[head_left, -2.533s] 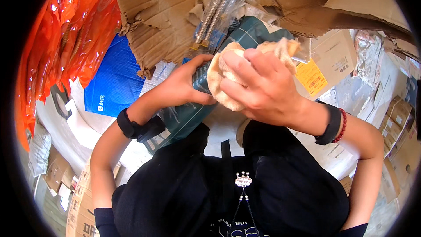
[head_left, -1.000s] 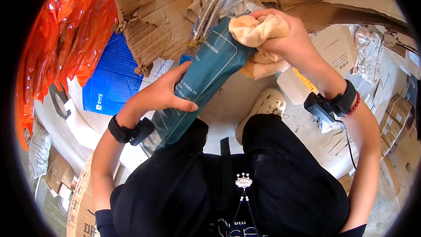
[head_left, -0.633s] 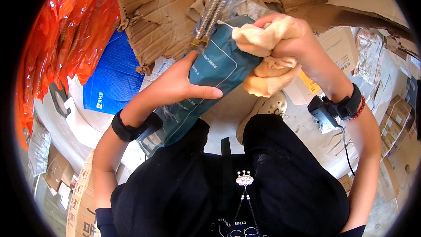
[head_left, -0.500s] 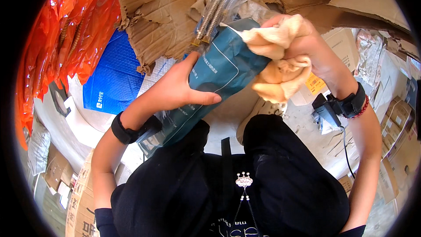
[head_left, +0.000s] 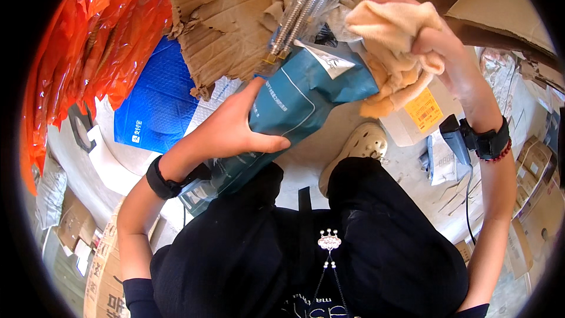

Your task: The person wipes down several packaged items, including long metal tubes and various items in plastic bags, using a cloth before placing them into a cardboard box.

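Note:
My left hand [head_left: 232,131] grips a long teal plastic package [head_left: 294,106] around its middle, holding it tilted up and away from my lap. My right hand [head_left: 438,53] is closed on a crumpled cream cloth [head_left: 391,47], held against the upper right end of the package. A silver patch shows at that top end of the package. Both wrists wear black bands; the right one also has a red bead bracelet.
Torn brown cardboard [head_left: 235,17] lies ahead, with braided metal hoses in a clear bag [head_left: 306,6] on it. Orange plastic bags [head_left: 100,47] pile at the left beside a blue padded mailer [head_left: 156,109]. A cream clog [head_left: 359,147] and a white labelled box [head_left: 421,115] sit near my knees.
My right hand with the cloth has moved up from the package's side to its top end. The left hand keeps its grip on the package's middle.

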{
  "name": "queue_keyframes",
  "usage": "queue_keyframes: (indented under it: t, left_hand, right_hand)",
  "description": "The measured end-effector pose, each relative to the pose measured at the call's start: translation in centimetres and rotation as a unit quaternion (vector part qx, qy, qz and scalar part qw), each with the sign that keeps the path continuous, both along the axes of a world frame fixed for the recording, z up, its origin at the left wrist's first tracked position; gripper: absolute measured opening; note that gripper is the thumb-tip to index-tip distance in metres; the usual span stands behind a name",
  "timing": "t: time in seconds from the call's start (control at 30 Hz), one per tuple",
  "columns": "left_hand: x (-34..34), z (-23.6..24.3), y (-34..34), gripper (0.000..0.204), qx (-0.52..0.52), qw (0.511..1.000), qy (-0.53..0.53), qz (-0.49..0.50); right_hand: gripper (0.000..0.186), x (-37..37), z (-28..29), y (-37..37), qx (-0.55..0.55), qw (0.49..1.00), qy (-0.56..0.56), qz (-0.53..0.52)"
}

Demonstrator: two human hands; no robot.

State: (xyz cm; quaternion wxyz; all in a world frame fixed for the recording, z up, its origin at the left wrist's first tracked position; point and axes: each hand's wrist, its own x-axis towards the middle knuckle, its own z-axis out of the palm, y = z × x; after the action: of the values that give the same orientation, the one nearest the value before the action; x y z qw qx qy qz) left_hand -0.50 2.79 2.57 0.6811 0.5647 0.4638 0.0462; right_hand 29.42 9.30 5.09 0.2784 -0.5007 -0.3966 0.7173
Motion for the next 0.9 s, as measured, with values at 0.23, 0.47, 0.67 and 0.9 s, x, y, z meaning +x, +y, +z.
queue_keyframes:
  t: [0.23,0.47,0.67,0.9]
  left_hand:
    - [1.1,0.2,-0.6,0.071,0.051,0.997,0.01,-0.056]
    - [1.0,0.1,-0.9,0.07,0.12,0.99,0.066,-0.022]
    - [0.7,0.4,-1.8,0.068,0.169,0.983,0.062,-0.031]
    - [0.3,1.9,-1.0,0.072,0.147,0.987,0.061,0.021]
  right_hand:
    - [0.035,-3.0,-2.4,0.1,-0.241,0.952,0.128,0.141]
    - [0.027,-4.9,-3.6,-1.6,-0.221,0.97,0.074,0.075]
    - [0.026,-5.8,-4.7,-3.4,-0.173,0.981,-0.083,0.038]
    - [0.025,-2.4,-6.4,-4.0,-0.109,0.984,-0.078,0.119]
